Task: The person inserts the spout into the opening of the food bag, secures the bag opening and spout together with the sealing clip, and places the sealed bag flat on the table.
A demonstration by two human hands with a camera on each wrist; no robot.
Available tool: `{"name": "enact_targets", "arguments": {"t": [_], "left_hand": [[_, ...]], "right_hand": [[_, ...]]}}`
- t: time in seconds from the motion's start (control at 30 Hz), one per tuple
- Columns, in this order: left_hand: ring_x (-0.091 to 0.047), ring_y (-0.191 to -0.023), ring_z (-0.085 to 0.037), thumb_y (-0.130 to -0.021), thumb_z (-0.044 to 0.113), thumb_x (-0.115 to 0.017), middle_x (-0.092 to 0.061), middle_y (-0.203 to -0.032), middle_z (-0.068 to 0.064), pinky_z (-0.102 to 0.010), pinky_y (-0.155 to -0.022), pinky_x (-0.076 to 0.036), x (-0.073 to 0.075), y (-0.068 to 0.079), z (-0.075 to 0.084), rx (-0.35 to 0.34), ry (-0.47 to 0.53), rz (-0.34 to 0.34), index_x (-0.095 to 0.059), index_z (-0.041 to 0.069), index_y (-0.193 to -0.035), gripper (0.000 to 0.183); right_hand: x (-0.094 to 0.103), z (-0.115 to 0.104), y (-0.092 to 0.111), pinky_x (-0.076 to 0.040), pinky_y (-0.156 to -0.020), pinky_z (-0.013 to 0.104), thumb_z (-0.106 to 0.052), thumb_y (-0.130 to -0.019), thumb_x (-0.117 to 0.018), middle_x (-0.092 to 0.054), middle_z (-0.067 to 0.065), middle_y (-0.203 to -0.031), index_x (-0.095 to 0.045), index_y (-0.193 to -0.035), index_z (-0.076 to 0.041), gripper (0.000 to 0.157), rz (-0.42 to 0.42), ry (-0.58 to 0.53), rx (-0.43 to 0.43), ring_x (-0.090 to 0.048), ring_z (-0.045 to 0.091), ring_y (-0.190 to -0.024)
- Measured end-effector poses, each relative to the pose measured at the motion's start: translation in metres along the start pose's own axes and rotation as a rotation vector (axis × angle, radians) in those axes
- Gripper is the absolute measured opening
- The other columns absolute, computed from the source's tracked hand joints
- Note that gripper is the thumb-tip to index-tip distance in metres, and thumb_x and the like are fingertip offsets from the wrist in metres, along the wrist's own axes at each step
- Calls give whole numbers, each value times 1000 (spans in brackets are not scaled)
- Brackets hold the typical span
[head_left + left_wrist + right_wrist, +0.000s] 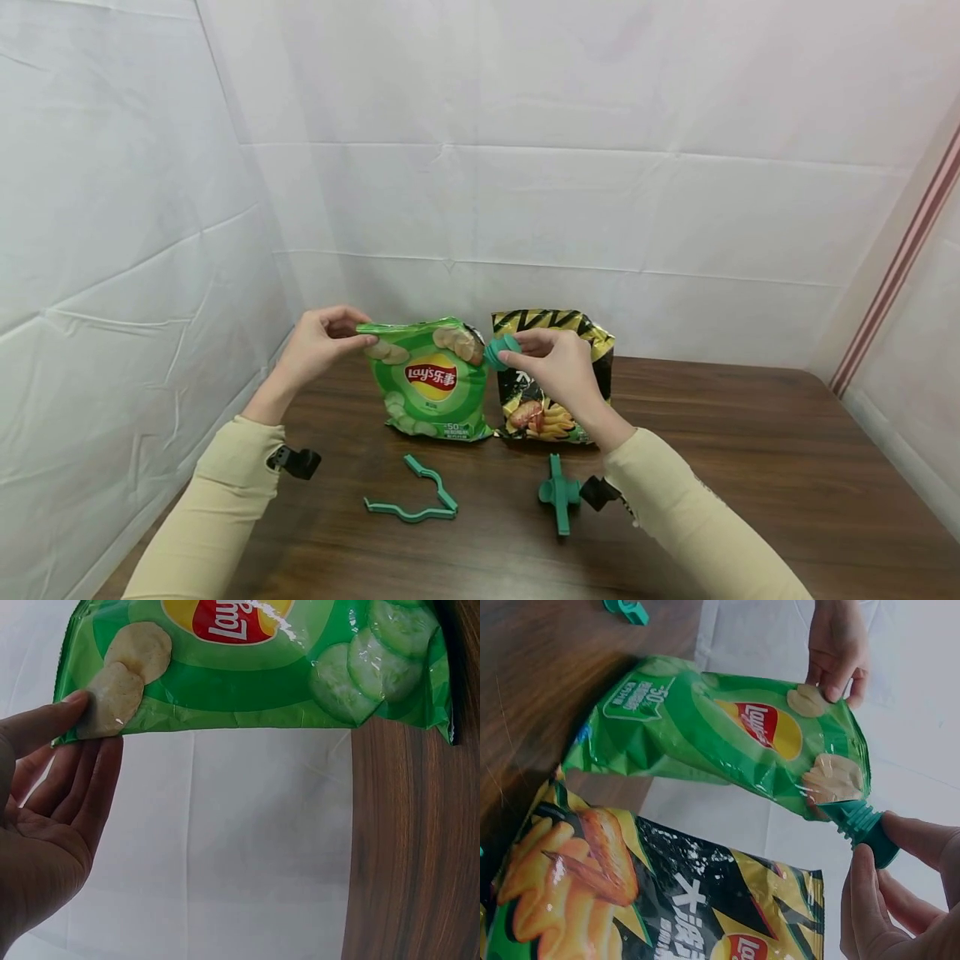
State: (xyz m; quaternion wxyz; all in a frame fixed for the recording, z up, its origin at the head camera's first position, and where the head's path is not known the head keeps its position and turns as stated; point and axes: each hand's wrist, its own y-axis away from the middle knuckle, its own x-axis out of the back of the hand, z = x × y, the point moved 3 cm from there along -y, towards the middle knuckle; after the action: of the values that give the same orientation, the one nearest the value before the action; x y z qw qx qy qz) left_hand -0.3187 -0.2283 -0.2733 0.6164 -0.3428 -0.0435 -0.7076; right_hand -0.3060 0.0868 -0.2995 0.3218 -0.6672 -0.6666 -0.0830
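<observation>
My left hand [315, 348] pinches the top left corner of a green Lay's chip bag [431, 404], thumb on the front and fingers behind, as the left wrist view shows on the bag's printed chips [139, 652]. The bag stands upright on the table, its top edge drawn out. With thumb and fingertips my right hand [561, 371] holds a small teal threaded spout [501, 352]. In the right wrist view the spout's narrow, slanted end [840, 810] overlaps the bag's upper right corner. The spout's wide end sits between the fingertips.
A black and gold chip bag [551, 425] stands right beside the green one, partly behind my right hand. Nearer on the dark wooden table [720, 467] lie an unfolded teal bag clip [420, 514] and a cross-shaped teal piece [557, 493]. White cloth [525, 208] hangs behind.
</observation>
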Motion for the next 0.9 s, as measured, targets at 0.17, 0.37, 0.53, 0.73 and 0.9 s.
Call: {"name": "enact_targets", "arguments": {"t": [0.17,0.37,0.53,0.73,0.9], "left_hand": [[-63,-68,-2,-85,6,-70,-68,-87,-26,-20,-63,-50,-1,1,1,9,-6,-2,-67,-5,-101,19],[-63,-68,0,-85,5,-70,-67,-88,-27,-20,-63,-50,0,1,1,10,-5,-3,-67,-5,-101,20],[-63,-68,1,-85,6,-69,-68,-88,-27,-20,-64,-50,0,1,1,5,-6,-7,-67,-5,-101,20],[-62,-68,2,-85,6,-70,-68,-88,-26,-20,-64,-49,-1,1,2,0,-10,-7,-67,-5,-102,20],[-65,-70,-6,-85,6,-70,-68,-88,-26,-21,-64,-50,-1,2,2,6,-15,-5,-67,-5,-102,20]], "right_hand": [[4,-1,-6,-55,-74,33,-33,-80,-76,-73,6,-95,-72,-107,-13,33,10,-11,-1,-69,19,-89],[6,-4,-13,-55,-73,33,-32,-81,-76,-72,7,-94,-71,-107,-13,33,28,-17,35,-68,19,-89],[7,-7,-20,-54,-71,32,-33,-81,-75,-73,6,-92,-70,-108,-15,32,37,-25,62,-68,19,-88],[5,-11,-24,-55,-73,33,-32,-82,-74,-73,6,-93,-70,-109,-14,32,21,-13,68,-69,19,-88],[3,-14,-24,-55,-74,34,-29,-84,-73,-73,7,-95,-71,-110,-13,31,7,-13,80,-69,19,-88]]}}
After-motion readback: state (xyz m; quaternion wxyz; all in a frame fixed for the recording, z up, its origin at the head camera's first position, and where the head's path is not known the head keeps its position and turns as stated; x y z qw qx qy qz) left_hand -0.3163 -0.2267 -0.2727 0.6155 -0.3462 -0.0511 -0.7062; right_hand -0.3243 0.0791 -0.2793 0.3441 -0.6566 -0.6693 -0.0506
